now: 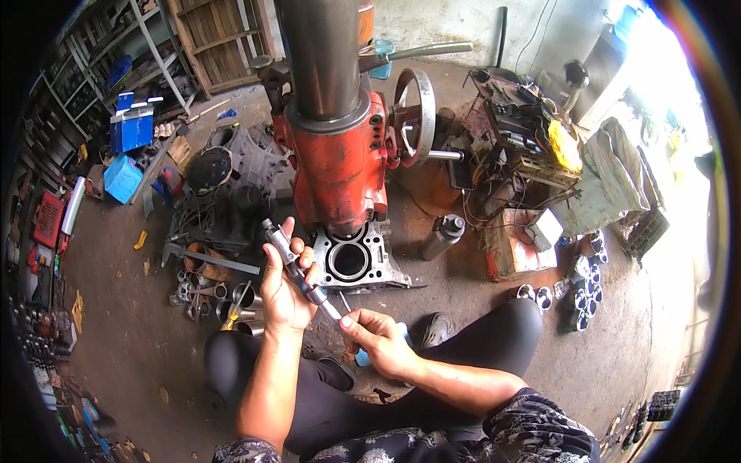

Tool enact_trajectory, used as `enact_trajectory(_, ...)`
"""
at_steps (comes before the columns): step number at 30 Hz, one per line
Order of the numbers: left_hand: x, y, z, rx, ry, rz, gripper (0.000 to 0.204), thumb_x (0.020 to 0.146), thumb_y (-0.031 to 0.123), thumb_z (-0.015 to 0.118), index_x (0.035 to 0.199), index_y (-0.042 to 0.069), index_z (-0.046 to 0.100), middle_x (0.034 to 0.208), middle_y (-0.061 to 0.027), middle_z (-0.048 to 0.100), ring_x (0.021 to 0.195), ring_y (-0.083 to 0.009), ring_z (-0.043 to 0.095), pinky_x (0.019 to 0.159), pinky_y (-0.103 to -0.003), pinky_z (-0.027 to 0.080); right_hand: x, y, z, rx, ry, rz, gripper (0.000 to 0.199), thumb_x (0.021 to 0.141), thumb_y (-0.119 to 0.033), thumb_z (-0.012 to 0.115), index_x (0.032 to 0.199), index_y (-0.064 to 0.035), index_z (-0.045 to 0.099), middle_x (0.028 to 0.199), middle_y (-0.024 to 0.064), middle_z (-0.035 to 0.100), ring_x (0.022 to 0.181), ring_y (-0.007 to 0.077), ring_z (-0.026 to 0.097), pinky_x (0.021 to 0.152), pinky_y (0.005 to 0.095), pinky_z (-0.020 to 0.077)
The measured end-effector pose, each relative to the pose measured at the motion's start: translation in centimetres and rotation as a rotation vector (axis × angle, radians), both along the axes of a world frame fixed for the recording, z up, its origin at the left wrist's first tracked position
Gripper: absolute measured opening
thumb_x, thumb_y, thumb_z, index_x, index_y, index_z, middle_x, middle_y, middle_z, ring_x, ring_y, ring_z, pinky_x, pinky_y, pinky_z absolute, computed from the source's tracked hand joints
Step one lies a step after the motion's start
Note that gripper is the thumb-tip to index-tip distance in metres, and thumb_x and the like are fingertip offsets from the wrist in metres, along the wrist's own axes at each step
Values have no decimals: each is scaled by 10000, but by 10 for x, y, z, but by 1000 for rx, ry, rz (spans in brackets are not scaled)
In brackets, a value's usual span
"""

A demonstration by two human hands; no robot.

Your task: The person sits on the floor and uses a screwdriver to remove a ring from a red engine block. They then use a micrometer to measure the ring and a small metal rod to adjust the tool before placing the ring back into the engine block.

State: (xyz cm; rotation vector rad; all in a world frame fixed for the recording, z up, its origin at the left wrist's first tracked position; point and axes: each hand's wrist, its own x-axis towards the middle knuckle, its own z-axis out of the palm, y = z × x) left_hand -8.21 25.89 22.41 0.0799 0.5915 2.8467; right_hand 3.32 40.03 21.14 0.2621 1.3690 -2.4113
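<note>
In my left hand (287,297) is a slim, stepped metal cylindrical tool (296,270) with dark bands, tilted with its far end up to the left. The fingers wrap round its middle and the thumb lies along its side. My right hand (380,343) pinches the bright lower end of the tool between thumb and fingers. A thin metal pin stands out just above the right thumb. Something light blue (363,357) shows beneath the right hand, mostly hidden. Beyond both hands lies a metal engine block (395,272) with round bores, under a red boring machine (337,166).
The machine has a handwheel (417,116) on its right. A grey bottle (442,238) stands near the block. Connecting rods (199,297) and a caliper (212,258) lie to the left. At right are a cluttered stand (525,166), a worn box (521,258) and several pistons (585,297).
</note>
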Motion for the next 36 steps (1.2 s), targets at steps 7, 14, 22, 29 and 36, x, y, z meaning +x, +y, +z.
enact_trajectory(7, -2, -4, -1, 87, 15, -26, 591, 1021, 444, 467, 1446, 39, 400, 986, -11, 505, 823, -123, 478, 610, -242, 475, 3, -1, -4, -131, -30, 35, 247, 1012, -264, 586, 957, -24, 607, 786, 31, 584, 672, 116, 559, 621, 270, 447)
enact_trajectory(14, 0, -6, 6, 149, 14, -39, 599, 1023, 447, 459, 1462, 47, 384, 984, -7, 488, 821, -119, 460, 616, -246, 459, 8, -3, -2, -156, -9, 41, 261, 1021, -277, 572, 926, -36, 598, 767, 21, 577, 645, 103, 544, 607, 263, 437)
enact_trajectory(22, 3, -10, 9, 82, 29, -39, 612, 1013, 475, 466, 1445, 46, 396, 967, 4, 482, 795, -113, 444, 605, -242, 430, 13, -3, 0, -258, -25, 95, 266, 1033, -266, 543, 946, -21, 598, 841, 53, 607, 685, 126, 555, 637, 275, 457)
enact_trajectory(29, 3, -14, 7, 160, 57, -67, 604, 1028, 461, 440, 1448, 32, 379, 968, -26, 487, 802, -133, 477, 615, -268, 464, 15, -5, -1, -285, -26, 126, 274, 1041, -262, 519, 974, -10, 602, 868, 71, 612, 706, 148, 561, 653, 290, 461)
enact_trajectory(36, 2, -16, 5, 159, 89, -91, 619, 1007, 493, 469, 1444, 59, 404, 982, -16, 512, 832, -127, 481, 618, -258, 461, 17, -6, -1, -315, -36, 132, 294, 1044, -274, 510, 990, -4, 613, 862, 66, 619, 701, 152, 561, 651, 292, 461)
